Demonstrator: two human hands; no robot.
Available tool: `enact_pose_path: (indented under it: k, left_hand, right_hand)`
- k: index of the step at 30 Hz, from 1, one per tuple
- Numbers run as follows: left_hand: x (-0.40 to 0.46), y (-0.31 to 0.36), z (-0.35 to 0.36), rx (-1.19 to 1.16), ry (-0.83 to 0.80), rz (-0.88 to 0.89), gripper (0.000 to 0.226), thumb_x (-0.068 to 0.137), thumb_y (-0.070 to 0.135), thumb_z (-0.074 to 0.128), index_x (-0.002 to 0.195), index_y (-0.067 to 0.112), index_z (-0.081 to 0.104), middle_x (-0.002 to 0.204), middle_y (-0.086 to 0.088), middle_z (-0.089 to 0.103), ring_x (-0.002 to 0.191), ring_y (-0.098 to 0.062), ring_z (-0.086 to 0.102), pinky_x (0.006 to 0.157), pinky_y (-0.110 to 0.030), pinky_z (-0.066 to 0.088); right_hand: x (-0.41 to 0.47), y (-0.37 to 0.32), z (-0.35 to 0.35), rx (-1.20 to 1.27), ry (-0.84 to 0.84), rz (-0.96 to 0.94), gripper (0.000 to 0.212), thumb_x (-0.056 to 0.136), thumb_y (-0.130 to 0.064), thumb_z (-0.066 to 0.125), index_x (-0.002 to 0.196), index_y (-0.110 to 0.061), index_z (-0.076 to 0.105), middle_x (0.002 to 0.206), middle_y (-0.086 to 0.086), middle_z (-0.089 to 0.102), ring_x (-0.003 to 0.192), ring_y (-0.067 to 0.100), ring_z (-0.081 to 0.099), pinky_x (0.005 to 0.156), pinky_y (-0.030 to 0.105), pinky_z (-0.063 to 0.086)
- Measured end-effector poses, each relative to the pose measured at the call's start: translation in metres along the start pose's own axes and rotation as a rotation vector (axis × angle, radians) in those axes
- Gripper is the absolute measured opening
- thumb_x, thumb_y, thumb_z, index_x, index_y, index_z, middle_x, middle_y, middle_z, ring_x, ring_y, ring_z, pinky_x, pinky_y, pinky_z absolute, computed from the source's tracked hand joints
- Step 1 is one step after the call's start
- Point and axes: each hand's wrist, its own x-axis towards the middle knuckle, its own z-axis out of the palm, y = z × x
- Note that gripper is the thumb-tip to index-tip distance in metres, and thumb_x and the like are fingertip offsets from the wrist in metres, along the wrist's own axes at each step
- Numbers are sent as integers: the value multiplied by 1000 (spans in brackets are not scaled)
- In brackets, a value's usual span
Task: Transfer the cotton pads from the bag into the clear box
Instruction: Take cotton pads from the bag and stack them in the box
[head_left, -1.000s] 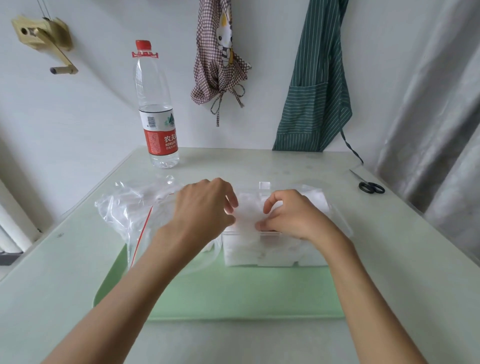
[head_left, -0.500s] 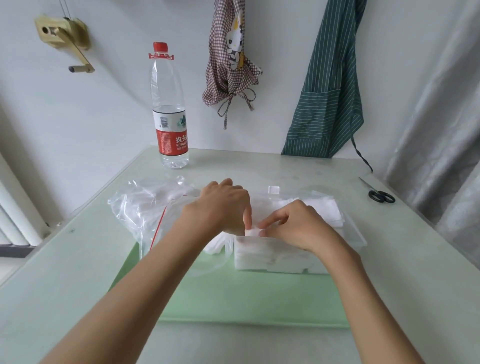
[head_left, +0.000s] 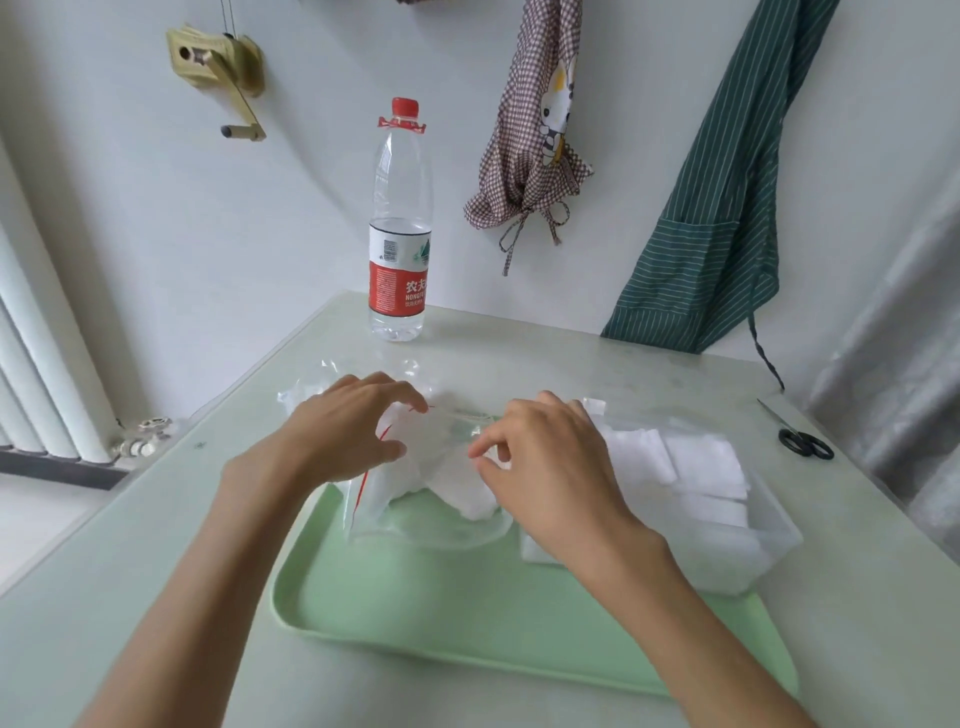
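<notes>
**Partly done: pads split between bag and box**

Head view: the clear box (head_left: 737, 551) was largely filled with cotton pads (head_left: 696, 467). More remained in the bag (head_left: 436, 467), approached by the left hand (head_left: 348, 436) and right hand (head_left: 550, 462), fingers loosely curled, nothing visibly held.

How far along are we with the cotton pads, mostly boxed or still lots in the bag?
Done: the clear box already holds layers of pads. In hand: left hand and right hand are at the bag mouth. Left: a clump of cotton pads remains inside it.
</notes>
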Motion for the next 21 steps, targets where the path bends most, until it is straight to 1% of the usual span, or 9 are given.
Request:
enact_pose_path:
  k: [5, 8, 9, 11, 13, 14, 15, 17, 21]
  left_hand:
    - [3, 3, 9, 26, 74, -5, 46, 85, 28, 62, 127, 40, 49, 134, 13, 46, 119, -17, 40, 83, -30, 39]
    - [4, 3, 10, 42, 73, 1, 47, 85, 29, 62, 129, 40, 48, 135, 12, 44, 120, -17, 39, 82, -30, 36]
    - [4, 3, 9, 36, 72, 3, 48, 85, 29, 62, 129, 40, 48, 135, 12, 44, 120, -17, 39, 82, -30, 36]
    - [4, 3, 8, 21, 72, -4, 48, 85, 29, 63, 130, 38, 49, 136, 12, 43, 120, -16, 39, 78, -28, 36]
    - [4, 3, 7, 20, 70, -10, 49, 85, 28, 64, 130, 37, 49, 136, 11, 43, 121, -16, 38, 76, -27, 35]
    - [4, 4, 8, 28, 70, -13, 49, 85, 28, 64, 131, 37, 49, 136, 11, 43, 121, -16, 38, 76, -27, 35]
    - [3, 4, 7, 37, 70, -17, 49, 86, 28, 63, 132, 36, 49, 137, 11, 42, 122, -17, 37, 76, -27, 36]
    - [3, 4, 7, 42, 69, -19, 50, 86, 28, 63, 133, 36, 49, 137, 10, 42, 122, -17, 37, 77, -27, 37]
    - [3, 3, 6, 20, 61, -8, 50, 84, 27, 65, 132, 36, 50, 136, 10, 44, 119, -18, 39, 86, -32, 43]
  right_hand:
    - [11, -17, 31, -357, -210, -24, 30, 83, -46, 62, 95, -18, 63, 103, 3, 58, 105, 24, 43, 87, 33, 26]
    - [12, -19, 38, -443, -195, -22, 13, 81, -25, 65, 83, -22, 53, 104, 5, 57, 103, 25, 43, 88, 33, 26]
    - [11, -20, 39, -423, -170, -7, 19, 80, -18, 64, 75, -21, 47, 102, 5, 58, 101, 26, 44, 86, 32, 26]
    - [9, -18, 43, -375, -134, -34, 42, 71, -10, 68, 58, -19, 30, 88, 4, 62, 92, 25, 48, 78, 32, 26]
    - [7, -20, 38, -337, -95, -29, 67, 44, -9, 81, 48, -19, 14, 57, 2, 58, 67, 23, 51, 65, 29, 24]
    - [8, -19, 37, -317, -37, -37, 63, 39, -9, 82, 42, -18, 19, 50, 1, 54, 62, 23, 49, 62, 27, 23]
    - [6, -19, 35, -259, -86, -34, 46, 49, -12, 81, 42, -16, 36, 55, 1, 56, 67, 22, 46, 62, 27, 24]
    - [3, -10, 32, -111, -74, -36, 12, 80, -18, 64, 71, -18, 69, 79, 0, 63, 83, 18, 38, 70, 25, 29]
    - [-4, -2, 11, 312, -23, 78, 10, 85, -26, 62, 81, -25, 72, 79, -10, 66, 80, 10, 45, 68, 26, 38]
